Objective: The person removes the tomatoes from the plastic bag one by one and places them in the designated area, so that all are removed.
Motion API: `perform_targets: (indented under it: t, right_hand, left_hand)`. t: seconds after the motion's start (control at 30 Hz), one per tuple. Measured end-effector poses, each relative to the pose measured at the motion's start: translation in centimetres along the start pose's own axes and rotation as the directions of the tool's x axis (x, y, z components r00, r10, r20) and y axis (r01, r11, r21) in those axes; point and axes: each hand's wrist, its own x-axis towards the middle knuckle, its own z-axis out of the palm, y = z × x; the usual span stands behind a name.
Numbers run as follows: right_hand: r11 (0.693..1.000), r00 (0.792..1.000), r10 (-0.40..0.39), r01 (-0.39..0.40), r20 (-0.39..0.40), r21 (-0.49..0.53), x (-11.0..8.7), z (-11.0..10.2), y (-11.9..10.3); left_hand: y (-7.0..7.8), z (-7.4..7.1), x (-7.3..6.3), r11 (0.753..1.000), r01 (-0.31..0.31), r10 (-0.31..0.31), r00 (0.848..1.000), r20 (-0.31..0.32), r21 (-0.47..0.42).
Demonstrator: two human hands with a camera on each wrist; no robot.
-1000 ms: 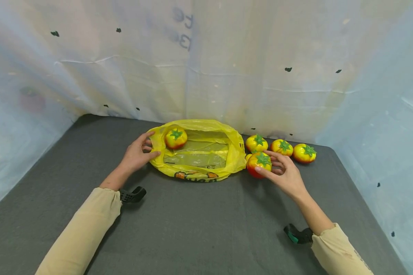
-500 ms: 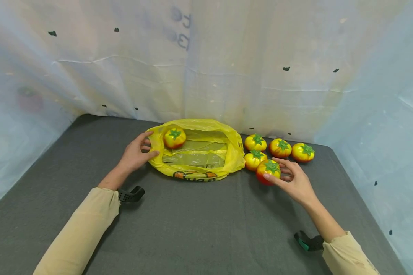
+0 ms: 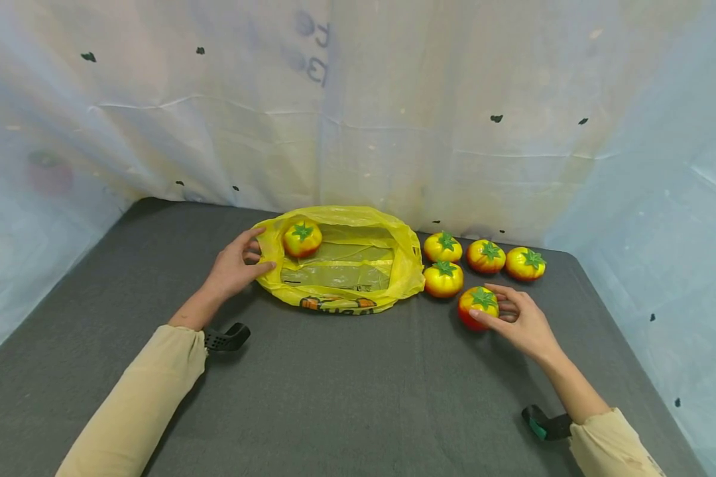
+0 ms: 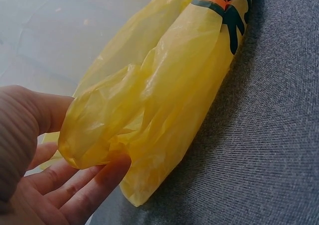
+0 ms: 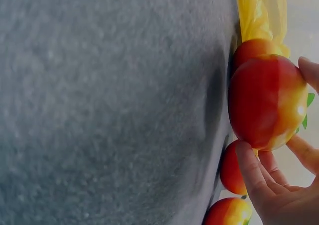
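A yellow plastic bag (image 3: 334, 301) lies with its mouth held wide, one red-and-yellow tomato (image 3: 302, 239) inside at its left. My left hand (image 3: 234, 268) holds the bag's left end; in the left wrist view, thumb and fingers (image 4: 92, 190) lie about the thin yellow film (image 4: 149, 105). To the right of the bag, my right hand (image 3: 522, 322) grips another tomato (image 3: 477, 309) with a green leafy top. The right wrist view shows this tomato (image 5: 266, 103) between thumb and fingertips. Whether it touches the table cannot be told.
Several more tomatoes sit right of the bag: a near one (image 3: 444, 279) beside the bag, and a back row ending in a rightmost tomato (image 3: 526, 264). The dark grey table (image 3: 346, 397) is bounded by a pale sheet wall (image 3: 394, 152) behind and at both sides.
My right hand has moved right and toward me with its tomato, away from the bag, uncovering the tomato beside it. The left hand and the bag have hardly moved.
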Motion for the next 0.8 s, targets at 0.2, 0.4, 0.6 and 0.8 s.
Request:
perform_targets:
  t: [0.2, 0.4, 0.6, 0.8]
  right_hand:
    - [0.998, 0.998, 0.054, -0.054, 0.008, -0.022, 0.7, -0.2, 0.7]
    - [0.995, 0.996, 0.092, -0.093, -0.01, -0.029, 1.7, -0.4, 1.1]
    - [0.994, 0.993, 0.113, -0.114, -0.031, -0.003, 2.7, -0.3, 1.8]
    - [0.987, 0.987, 0.157, -0.157, -0.04, 0.024, 3.5, -0.4, 2.1]
  left_hand:
    - [0.0, -0.1, -0.1, 1.0, 0.01, -0.011, 1.0, 0.003, 0.009]
    - [0.1, -0.1, -0.2, 1.0, 0.013, -0.013, 1.0, 0.006, 0.008]
    - [-0.1, -0.2, -0.3, 1.0, 0.01, -0.01, 1.0, 0.01, 0.015]
    - [0.0, -0.1, -0.2, 1.0, 0.021, -0.021, 1.0, 0.012, 0.019]
